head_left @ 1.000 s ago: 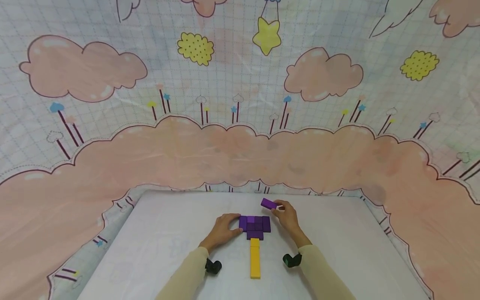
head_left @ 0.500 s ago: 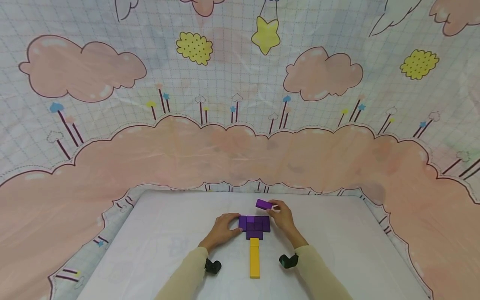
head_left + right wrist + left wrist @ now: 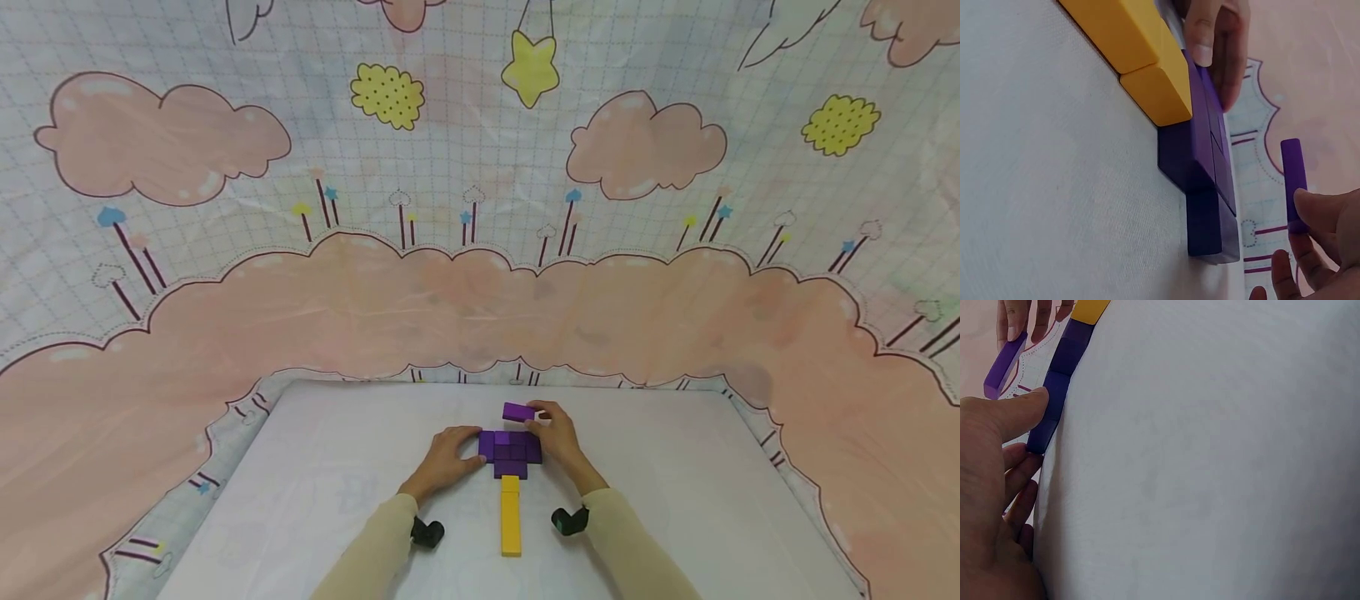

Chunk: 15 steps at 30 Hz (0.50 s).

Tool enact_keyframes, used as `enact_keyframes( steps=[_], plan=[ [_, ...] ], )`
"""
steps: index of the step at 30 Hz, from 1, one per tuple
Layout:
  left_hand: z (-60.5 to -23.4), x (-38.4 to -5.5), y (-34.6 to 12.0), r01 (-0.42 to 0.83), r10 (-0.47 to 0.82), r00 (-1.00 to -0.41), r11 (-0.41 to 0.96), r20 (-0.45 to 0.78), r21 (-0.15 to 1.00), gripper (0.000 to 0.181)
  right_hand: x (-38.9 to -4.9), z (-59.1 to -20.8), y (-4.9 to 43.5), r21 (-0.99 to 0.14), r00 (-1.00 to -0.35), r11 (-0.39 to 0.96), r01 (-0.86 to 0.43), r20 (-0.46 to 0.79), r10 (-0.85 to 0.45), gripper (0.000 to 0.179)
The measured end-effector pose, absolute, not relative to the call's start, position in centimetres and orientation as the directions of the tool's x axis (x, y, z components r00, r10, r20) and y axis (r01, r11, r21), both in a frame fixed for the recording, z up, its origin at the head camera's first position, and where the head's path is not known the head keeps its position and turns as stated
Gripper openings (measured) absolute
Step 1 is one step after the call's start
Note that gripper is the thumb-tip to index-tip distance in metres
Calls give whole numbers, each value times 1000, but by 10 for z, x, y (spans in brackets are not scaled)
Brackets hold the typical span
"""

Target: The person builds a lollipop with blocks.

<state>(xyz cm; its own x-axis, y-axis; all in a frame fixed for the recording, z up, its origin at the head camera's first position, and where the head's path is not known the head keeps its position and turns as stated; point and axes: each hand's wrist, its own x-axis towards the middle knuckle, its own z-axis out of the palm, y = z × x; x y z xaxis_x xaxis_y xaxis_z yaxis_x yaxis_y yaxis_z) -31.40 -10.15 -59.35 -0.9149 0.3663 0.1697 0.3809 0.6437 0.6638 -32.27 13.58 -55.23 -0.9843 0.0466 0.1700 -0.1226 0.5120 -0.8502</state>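
Note:
Several purple blocks lie fitted together flat on the white table, in a wide row with a narrower part on its near side. Two yellow blocks run from there toward the person in a straight strip. My left hand holds the leftmost purple block, thumb on its near end and fingers at the far end. Just beyond the row, my right hand pinches a loose purple block by its right end. In the right wrist view that block is held apart from the row.
The white table spreads out on both sides of the blocks. A patterned cloth with clouds and stars rises behind it. Dark wrist-worn devices sit at both cuffs.
My right hand has carried the loose purple block leftward, behind the row, and turned it nearly parallel to it. My left hand stays at the row's left end.

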Motion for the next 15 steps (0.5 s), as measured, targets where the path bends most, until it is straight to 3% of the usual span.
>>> enact_keyframes(
  steps=[15],
  plan=[
    [-595, -315, -102, 385, 373, -914, 666, 162, 638, 56, -329, -558, 126, -836, -994, 541, -94, 113, 1, 29]
  ],
)
